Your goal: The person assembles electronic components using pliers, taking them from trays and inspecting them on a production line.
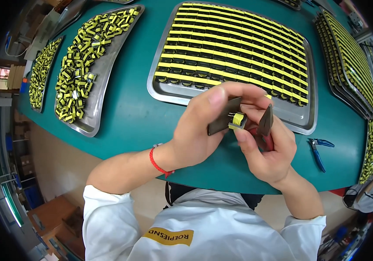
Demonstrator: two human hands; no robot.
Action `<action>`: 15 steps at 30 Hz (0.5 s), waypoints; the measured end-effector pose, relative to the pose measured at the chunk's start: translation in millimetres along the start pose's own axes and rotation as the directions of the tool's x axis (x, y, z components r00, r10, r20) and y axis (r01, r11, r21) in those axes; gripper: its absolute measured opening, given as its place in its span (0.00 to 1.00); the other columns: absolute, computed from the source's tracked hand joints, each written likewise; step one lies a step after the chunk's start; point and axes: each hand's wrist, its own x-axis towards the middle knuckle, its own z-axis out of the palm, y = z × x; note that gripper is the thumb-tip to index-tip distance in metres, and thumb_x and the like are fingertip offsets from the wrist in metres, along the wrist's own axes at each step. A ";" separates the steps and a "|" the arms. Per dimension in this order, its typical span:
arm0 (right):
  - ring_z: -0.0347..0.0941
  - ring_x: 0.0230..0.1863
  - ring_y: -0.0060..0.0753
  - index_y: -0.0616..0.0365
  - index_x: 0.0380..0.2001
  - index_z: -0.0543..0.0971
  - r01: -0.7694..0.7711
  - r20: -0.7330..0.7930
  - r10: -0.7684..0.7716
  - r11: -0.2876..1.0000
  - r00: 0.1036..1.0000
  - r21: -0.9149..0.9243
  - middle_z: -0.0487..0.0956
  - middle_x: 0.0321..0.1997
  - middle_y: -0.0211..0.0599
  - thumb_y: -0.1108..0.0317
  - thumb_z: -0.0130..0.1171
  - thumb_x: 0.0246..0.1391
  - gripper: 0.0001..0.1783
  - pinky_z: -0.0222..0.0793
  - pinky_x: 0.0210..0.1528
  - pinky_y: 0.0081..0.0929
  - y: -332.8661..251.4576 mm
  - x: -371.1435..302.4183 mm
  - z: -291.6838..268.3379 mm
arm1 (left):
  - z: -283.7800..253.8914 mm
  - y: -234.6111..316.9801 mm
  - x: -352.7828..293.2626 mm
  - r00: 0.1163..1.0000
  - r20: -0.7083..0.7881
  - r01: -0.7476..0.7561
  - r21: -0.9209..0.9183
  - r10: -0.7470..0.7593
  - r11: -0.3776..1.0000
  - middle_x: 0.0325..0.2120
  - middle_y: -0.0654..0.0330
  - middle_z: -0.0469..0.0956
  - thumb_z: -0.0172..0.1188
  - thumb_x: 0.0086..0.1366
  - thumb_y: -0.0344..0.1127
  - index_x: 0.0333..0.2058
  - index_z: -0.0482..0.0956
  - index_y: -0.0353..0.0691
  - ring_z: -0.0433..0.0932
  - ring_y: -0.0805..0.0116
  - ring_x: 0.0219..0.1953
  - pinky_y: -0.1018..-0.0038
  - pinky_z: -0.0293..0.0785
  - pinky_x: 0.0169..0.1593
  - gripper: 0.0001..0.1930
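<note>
Both my hands meet over the near edge of the tray. My left hand has its fingers curled round a dark, flat, sheet-like piece. Close beside that piece, the thumb and fingertips of my right hand pinch a small transformer with yellow tape and a dark core. Thin pins on the transformer point toward the dark piece. Pliers with dark jaws and a red handle are also tucked in my right hand, jaws upward. My palms and fingers hide part of the handle.
A metal tray ahead holds rows of yellow-taped transformers. Loose ones fill part of another tray at left. Stacked loaded trays stand at right. Blue-handled cutters lie on the green table. Another person is at far right.
</note>
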 end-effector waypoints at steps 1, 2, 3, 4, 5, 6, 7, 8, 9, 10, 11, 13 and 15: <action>0.73 0.26 0.30 0.68 0.42 0.79 0.009 0.000 -0.009 1.000 1.000 -0.026 0.79 0.31 0.41 0.74 0.68 0.49 0.16 0.69 0.29 0.22 -0.2 -0.1 -0.2 | 0.9 1.3 -0.3 1.000 -0.007 0.001 -0.002 -0.001 1.000 0.55 0.39 0.72 0.32 0.72 0.62 0.58 0.67 0.30 0.72 0.49 0.59 0.56 0.68 0.62 0.38; 0.73 0.26 0.30 0.68 0.42 0.79 0.006 0.005 -0.006 1.000 1.000 -0.023 0.79 0.31 0.41 0.74 0.68 0.49 0.16 0.69 0.29 0.22 -0.8 -0.7 -0.5 | 1.8 1.9 -0.7 1.000 0.005 -0.017 0.094 0.016 0.995 0.55 0.40 0.72 0.33 0.71 0.64 0.58 0.67 0.30 0.72 0.50 0.59 0.57 0.68 0.62 0.39; 0.73 0.26 0.30 0.68 0.42 0.79 -0.011 0.015 0.012 1.000 1.000 -0.025 0.80 0.32 0.42 0.74 0.68 0.49 0.16 0.69 0.29 0.22 -1.6 -1.6 -0.8 | 2.8 2.8 -0.8 0.999 0.020 -0.036 0.188 0.033 0.981 0.55 0.40 0.72 0.34 0.71 0.65 0.58 0.67 0.29 0.72 0.51 0.58 0.58 0.68 0.62 0.40; 0.74 0.26 0.30 0.68 0.42 0.79 -0.028 0.023 0.029 0.999 0.999 -0.026 0.80 0.32 0.42 0.74 0.68 0.49 0.16 0.69 0.29 0.22 -2.1 -2.2 -1.1 | 4.9 4.6 -1.4 0.999 0.007 -0.035 0.204 0.034 0.978 0.55 0.41 0.72 0.36 0.70 0.67 0.58 0.67 0.29 0.72 0.53 0.58 0.60 0.68 0.61 0.41; 0.74 0.26 0.30 0.68 0.42 0.79 -0.030 0.026 0.030 0.999 0.999 -0.025 0.80 0.32 0.42 0.74 0.68 0.49 0.16 0.69 0.29 0.22 -2.4 -2.3 -1.3 | 4.8 4.6 -1.9 0.999 0.003 -0.034 0.203 0.034 0.979 0.55 0.41 0.72 0.36 0.70 0.67 0.58 0.67 0.29 0.72 0.53 0.58 0.60 0.68 0.61 0.41; 0.73 0.26 0.29 0.67 0.41 0.79 -0.030 0.020 0.030 0.999 0.999 -0.028 0.80 0.32 0.42 0.74 0.68 0.49 0.16 0.69 0.28 0.22 -2.6 -2.3 -1.6 | 4.3 4.1 -1.7 0.999 0.011 -0.034 0.208 0.033 0.978 0.55 0.41 0.72 0.36 0.70 0.67 0.58 0.67 0.29 0.72 0.53 0.58 0.60 0.69 0.61 0.41; 0.73 0.25 0.29 0.67 0.41 0.79 -0.029 0.013 0.030 0.999 0.999 -0.031 0.80 0.32 0.41 0.74 0.69 0.48 0.16 0.69 0.28 0.22 -2.8 -2.2 -1.8 | 3.8 3.7 -1.5 0.999 0.018 -0.034 0.212 0.031 0.977 0.55 0.42 0.72 0.36 0.70 0.67 0.58 0.67 0.29 0.73 0.54 0.57 0.60 0.70 0.60 0.41; 0.73 0.25 0.29 0.67 0.41 0.79 -0.031 0.015 0.031 0.999 0.999 -0.033 0.80 0.32 0.41 0.74 0.69 0.48 0.16 0.69 0.28 0.22 -2.8 -1.8 -1.8 | 3.3 3.6 -1.6 0.999 0.018 -0.034 0.210 0.031 0.977 0.55 0.42 0.72 0.36 0.70 0.67 0.58 0.67 0.29 0.73 0.54 0.57 0.60 0.70 0.60 0.41; 0.73 0.25 0.28 0.67 0.41 0.79 -0.024 0.033 0.025 0.999 0.999 -0.029 0.80 0.31 0.41 0.74 0.69 0.48 0.16 0.69 0.28 0.21 -2.2 -1.3 -1.7 | 2.8 3.7 -2.3 0.999 0.029 -0.020 0.208 0.015 0.978 0.55 0.42 0.72 0.35 0.70 0.68 0.58 0.67 0.29 0.73 0.54 0.56 0.61 0.70 0.59 0.42; 0.73 0.25 0.28 0.67 0.41 0.79 -0.017 0.052 0.018 1.000 0.999 -0.026 0.80 0.31 0.40 0.73 0.69 0.48 0.16 0.69 0.28 0.21 -1.8 -1.2 -1.5 | 2.5 3.6 -2.7 0.999 0.041 -0.006 0.206 -0.002 0.979 0.55 0.42 0.72 0.35 0.70 0.68 0.58 0.67 0.29 0.74 0.55 0.56 0.61 0.71 0.59 0.42; 0.73 0.25 0.28 0.67 0.41 0.79 -0.017 0.054 0.018 1.000 0.998 -0.024 0.80 0.31 0.40 0.73 0.69 0.48 0.16 0.69 0.28 0.21 -1.4 -1.6 -1.0 | 2.3 3.6 -2.7 0.999 0.038 -0.006 0.207 -0.002 0.978 0.55 0.42 0.72 0.35 0.70 0.68 0.58 0.67 0.29 0.74 0.55 0.56 0.61 0.71 0.59 0.42; 0.73 0.25 0.28 0.67 0.41 0.79 -0.054 0.020 0.054 0.998 0.998 -0.023 0.80 0.31 0.39 0.74 0.69 0.48 0.16 0.69 0.28 0.21 -0.9 -2.5 0.0 | 3.2 3.3 -2.3 0.999 0.026 0.022 0.164 -0.027 0.986 0.54 0.42 0.73 0.34 0.71 0.66 0.57 0.67 0.28 0.75 0.56 0.54 0.62 0.72 0.58 0.41; 0.73 0.25 0.28 0.67 0.42 0.79 -0.045 0.018 0.046 0.999 0.999 -0.021 0.80 0.31 0.39 0.74 0.69 0.48 0.16 0.69 0.28 0.21 -0.5 -2.5 1.3 | 3.9 0.8 -3.1 1.000 0.014 0.020 0.182 -0.023 0.983 0.53 0.42 0.73 0.33 0.72 0.64 0.57 0.67 0.28 0.75 0.56 0.54 0.63 0.72 0.57 0.40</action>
